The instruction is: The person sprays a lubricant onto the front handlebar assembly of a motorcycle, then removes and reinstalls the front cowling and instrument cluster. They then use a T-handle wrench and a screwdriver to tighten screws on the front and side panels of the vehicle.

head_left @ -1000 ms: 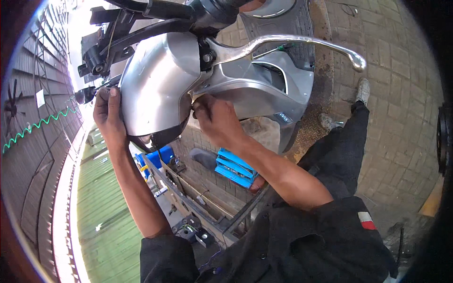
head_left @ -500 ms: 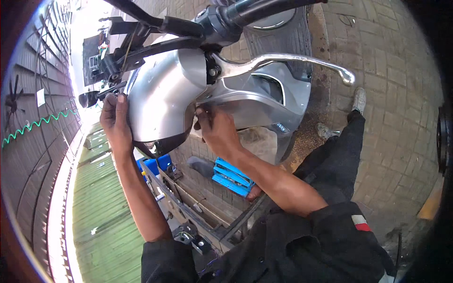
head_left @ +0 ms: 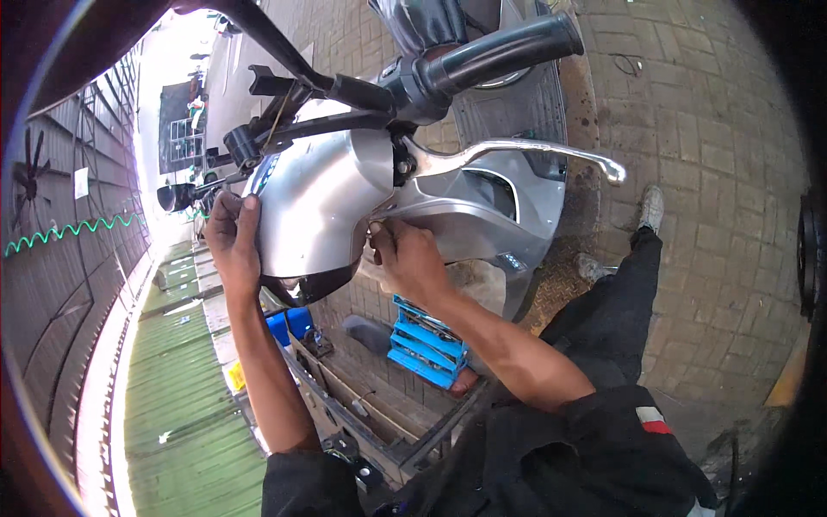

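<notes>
My left hand (head_left: pixel 234 241) grips the left edge of the silver handlebar cover (head_left: pixel 319 215) on a scooter, thumb on its surface. My right hand (head_left: pixel 405 258) is closed at the cover's right lower seam, above the silver front body (head_left: pixel 482 233); whatever is between its fingertips is too small or hidden to make out. A polished brake lever (head_left: pixel 551 151) extends right from beside the cover, below the black grip (head_left: pixel 508 53). A dark lens (head_left: pixel 301 286) shows along the cover's lower edge.
A blue tool box (head_left: pixel 426 353) and a metal-framed stand (head_left: pixel 379 414) lie below my arms. Paved floor (head_left: pixel 698 258) runs along the right, where my shoes and legs show. A wall fan (head_left: pixel 33 172), green coiled hose (head_left: pixel 73 228) and green sheeting (head_left: pixel 185 370) are at left.
The scooter's cover, handlebar and both my hands appear lower and slightly rightward in view, with more grip showing. My hands stay at the same places on the cover.
</notes>
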`<state>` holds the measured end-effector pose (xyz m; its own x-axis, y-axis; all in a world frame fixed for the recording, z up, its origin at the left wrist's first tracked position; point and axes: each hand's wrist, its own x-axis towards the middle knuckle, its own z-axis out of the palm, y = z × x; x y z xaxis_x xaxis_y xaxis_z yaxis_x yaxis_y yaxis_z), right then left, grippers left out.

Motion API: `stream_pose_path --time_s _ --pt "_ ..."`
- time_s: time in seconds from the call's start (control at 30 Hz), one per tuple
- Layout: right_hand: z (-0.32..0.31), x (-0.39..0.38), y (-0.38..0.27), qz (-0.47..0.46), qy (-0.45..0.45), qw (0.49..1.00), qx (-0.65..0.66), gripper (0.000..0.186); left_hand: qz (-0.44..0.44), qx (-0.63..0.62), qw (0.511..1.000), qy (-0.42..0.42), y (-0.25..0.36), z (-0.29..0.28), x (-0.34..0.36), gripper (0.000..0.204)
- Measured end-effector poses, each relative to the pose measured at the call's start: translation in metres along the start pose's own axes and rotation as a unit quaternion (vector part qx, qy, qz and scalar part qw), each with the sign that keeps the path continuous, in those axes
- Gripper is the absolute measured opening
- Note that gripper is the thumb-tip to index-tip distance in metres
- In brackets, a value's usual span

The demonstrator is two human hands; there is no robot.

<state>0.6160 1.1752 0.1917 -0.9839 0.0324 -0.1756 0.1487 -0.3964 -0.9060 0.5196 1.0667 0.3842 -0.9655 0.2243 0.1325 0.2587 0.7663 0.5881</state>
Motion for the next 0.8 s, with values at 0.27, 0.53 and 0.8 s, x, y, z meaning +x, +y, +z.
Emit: stream_pose_path --time_s 0.27,0.53,0.8 --pt "0.012 -0.001 0.007 -0.02 0.029 0.999 0.025 0.027 0.004 0.011 1.0 0.01 0.001 0.002 0.002 0.018" --pt "0.014 -0.008 0.004 0.006 0.012 0.998 0.062 0.031 0.01 0.009 0.999 0.03 0.014 0.013 0.001 0.025" --pt "0.012 -0.012 -0.006 -0.017 0.021 0.997 0.073 0.029 0.012 0.021 1.0 0.019 0.005 0.006 0.001 0.024"
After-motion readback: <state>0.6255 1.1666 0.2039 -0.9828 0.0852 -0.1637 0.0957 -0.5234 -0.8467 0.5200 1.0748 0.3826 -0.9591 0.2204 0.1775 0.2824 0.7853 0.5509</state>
